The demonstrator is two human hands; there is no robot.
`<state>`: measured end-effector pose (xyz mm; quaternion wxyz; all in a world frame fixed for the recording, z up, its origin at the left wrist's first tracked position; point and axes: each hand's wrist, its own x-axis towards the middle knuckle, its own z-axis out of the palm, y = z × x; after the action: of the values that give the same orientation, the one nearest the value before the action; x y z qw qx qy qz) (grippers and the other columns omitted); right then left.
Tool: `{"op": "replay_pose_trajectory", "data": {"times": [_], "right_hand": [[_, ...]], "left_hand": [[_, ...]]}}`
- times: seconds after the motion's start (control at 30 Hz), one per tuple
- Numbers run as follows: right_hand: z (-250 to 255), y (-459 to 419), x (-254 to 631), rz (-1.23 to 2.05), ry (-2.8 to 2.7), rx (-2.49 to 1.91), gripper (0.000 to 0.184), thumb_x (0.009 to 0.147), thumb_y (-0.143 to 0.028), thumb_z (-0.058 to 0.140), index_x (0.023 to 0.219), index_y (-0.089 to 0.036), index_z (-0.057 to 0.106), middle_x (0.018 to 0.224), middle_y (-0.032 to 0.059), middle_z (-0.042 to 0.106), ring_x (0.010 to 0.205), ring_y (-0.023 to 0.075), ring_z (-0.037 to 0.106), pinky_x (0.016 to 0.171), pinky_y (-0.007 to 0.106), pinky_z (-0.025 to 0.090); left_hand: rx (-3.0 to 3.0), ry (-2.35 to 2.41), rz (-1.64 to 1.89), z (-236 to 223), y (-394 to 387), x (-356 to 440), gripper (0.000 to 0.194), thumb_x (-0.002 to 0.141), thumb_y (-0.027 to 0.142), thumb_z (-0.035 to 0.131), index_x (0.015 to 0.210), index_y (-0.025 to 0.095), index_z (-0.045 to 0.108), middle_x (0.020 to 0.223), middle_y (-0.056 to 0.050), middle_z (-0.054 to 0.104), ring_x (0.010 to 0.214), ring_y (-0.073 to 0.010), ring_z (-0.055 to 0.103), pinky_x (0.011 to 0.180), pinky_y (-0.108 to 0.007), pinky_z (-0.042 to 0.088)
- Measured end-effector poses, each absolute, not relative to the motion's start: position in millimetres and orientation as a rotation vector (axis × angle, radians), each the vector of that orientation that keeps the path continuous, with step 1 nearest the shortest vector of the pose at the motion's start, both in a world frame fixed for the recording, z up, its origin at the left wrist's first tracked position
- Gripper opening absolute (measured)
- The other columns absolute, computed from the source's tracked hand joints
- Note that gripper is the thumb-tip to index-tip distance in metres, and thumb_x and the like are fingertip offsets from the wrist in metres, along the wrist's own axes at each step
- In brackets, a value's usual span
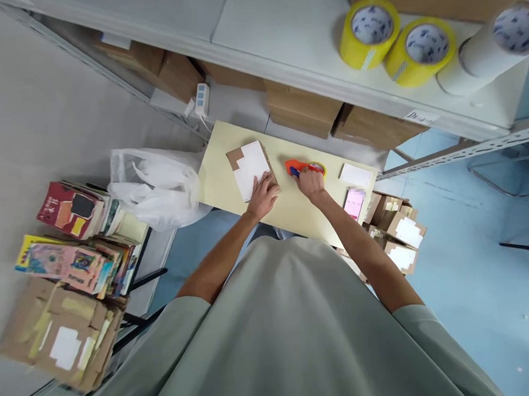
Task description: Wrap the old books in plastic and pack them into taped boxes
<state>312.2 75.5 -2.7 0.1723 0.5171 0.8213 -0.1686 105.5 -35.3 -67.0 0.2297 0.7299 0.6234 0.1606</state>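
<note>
On the small cream table (pixel 291 205) lies a flat cardboard parcel (pixel 233 158) with a white label sheet (pixel 247 169) on its top. My left hand (pixel 263 195) rests with its fingers spread over the parcel's lower right corner. To the right, my right hand (pixel 310 182) is wrapped round an orange and blue tape dispenser (pixel 296 164), which carries a roll of yellow tape (pixel 318 167). The dispenser is apart from the parcel. Its handle is mostly hidden by the hand.
A phone (pixel 354 204) and a white pad (pixel 354 174) lie at the table's right end. White plastic bags (pixel 155 189) and stacked books (pixel 73 264) stand left. Packed boxes (pixel 397 229) sit right. Above is a shelf (pixel 277 26) bearing tape rolls (pixel 369 33).
</note>
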Motion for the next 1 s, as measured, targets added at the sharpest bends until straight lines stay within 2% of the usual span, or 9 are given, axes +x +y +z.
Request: {"op": "replay_pose_trajectory", "data": {"times": [0.07,0.13,0.23,0.3,0.37,0.57,0.73,0.9,1.0], "right_hand": [[11,65,324,-0.473,2.316,1.511,0.061,0.120,-0.046,0.034,0.140,0.000,0.069,0.116,0.0325,0.079,0.106,0.0355,0.081,0.085,0.039,0.058],[21,50,335,-0.503,2.299,1.588,0.063,0.120,-0.051,0.035,0.141,0.000,0.066,0.111,0.0306,0.080,0.104,0.0357,0.081,0.085,0.039,0.058],[31,32,344,-0.538,2.287,1.666,0.064,0.119,-0.057,0.033,0.138,-0.006,0.066,0.105,0.0281,0.081,0.097,0.0369,0.081,0.078,0.040,0.057],[41,26,343,-0.528,2.279,1.713,0.065,0.119,-0.060,0.030,0.140,-0.009,0.065,0.101,0.0269,0.082,0.091,0.0375,0.081,0.074,0.040,0.056],[60,26,337,-0.513,2.256,1.779,0.068,0.119,-0.063,0.027,0.143,-0.010,0.062,0.099,0.0253,0.081,0.088,0.0378,0.081,0.072,0.040,0.055],[152,71,303,-0.352,2.321,2.031,0.073,0.117,-0.068,0.021,0.143,-0.011,0.058,0.099,0.0235,0.079,0.089,0.0400,0.079,0.072,0.040,0.054],[215,150,270,0.010,2.474,2.164,0.073,0.118,-0.060,0.021,0.153,-0.001,0.046,0.104,0.0260,0.077,0.093,0.0420,0.076,0.078,0.042,0.055],[222,228,253,0.172,2.572,2.066,0.067,0.119,-0.047,0.023,0.157,0.007,0.037,0.108,0.0281,0.077,0.104,0.0436,0.076,0.095,0.054,0.057],[206,257,250,0.145,2.647,2.064,0.061,0.119,-0.042,0.026,0.157,0.003,0.040,0.116,0.0295,0.078,0.117,0.0437,0.074,0.115,0.065,0.047]], "left_hand": [[1.998,1.750,0.454,-62,-34,113,0.030,0.097,0.026,0.071,0.125,0.018,0.074,0.170,-0.025,0.054,0.173,-0.0463,0.032,0.140,-0.079,0.016],[1.947,1.801,0.493,-57,-33,120,0.032,0.094,0.028,0.074,0.125,0.020,0.074,0.168,-0.023,0.055,0.171,-0.0467,0.036,0.139,-0.079,0.022],[1.885,1.842,0.589,-43,-33,129,0.027,0.098,0.023,0.067,0.124,0.024,0.074,0.156,-0.018,0.066,0.161,-0.0405,0.052,0.136,-0.072,0.037],[1.908,1.760,0.704,-25,-32,135,0.027,0.100,0.018,0.059,0.119,0.024,0.077,0.142,-0.015,0.075,0.145,-0.0335,0.066,0.130,-0.060,0.050],[1.984,1.608,0.792,1,-27,138,0.025,0.102,0.018,0.057,0.113,0.026,0.078,0.128,-0.011,0.081,0.130,-0.0293,0.074,0.120,-0.053,0.058],[2.179,1.456,1.026,101,39,121,0.021,0.109,0.032,0.060,0.104,0.031,0.081,0.120,-0.007,0.083,0.121,-0.0286,0.075,0.111,-0.052,0.061],[2.277,1.437,1.222,166,131,94,0.024,0.113,0.036,0.058,0.104,0.028,0.079,0.130,-0.007,0.082,0.124,-0.0291,0.075,0.114,-0.053,0.059],[2.294,1.384,1.321,203,181,70,0.014,0.107,0.026,0.064,0.111,0.024,0.077,0.136,-0.007,0.082,0.127,-0.0289,0.073,0.118,-0.050,0.054],[2.255,1.382,1.299,205,180,52,0.018,0.105,0.023,0.065,0.118,0.024,0.077,0.135,-0.007,0.082,0.128,-0.0277,0.073,0.119,-0.047,0.052]]}}
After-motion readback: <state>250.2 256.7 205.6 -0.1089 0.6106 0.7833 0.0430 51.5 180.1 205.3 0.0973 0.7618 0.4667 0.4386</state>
